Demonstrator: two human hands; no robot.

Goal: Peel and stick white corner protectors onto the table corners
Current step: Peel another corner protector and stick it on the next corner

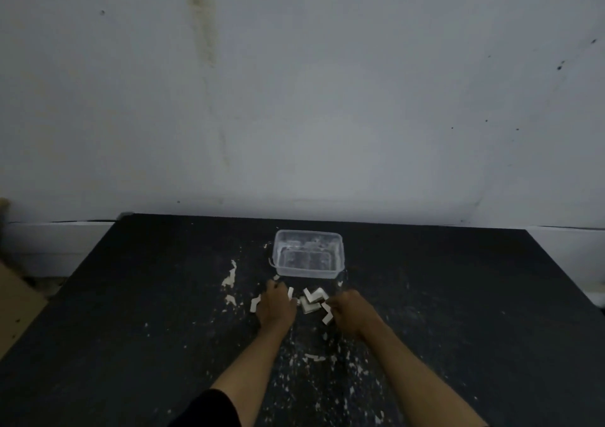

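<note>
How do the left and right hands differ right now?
The left hand lies palm-down, fingers spread over the protectors; the right hand is curled, pinching one L-shaped protector. The left reaches nearer the clear tub; the right sits farther back. Both rest on the black table.

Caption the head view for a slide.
Both hands sort white corner protectors before a clear tub on a black table.

One clear box (pixel 307 254), about five white corner protectors (pixel 315 295), two hands, and one black bench (pixel 131 295).
</note>
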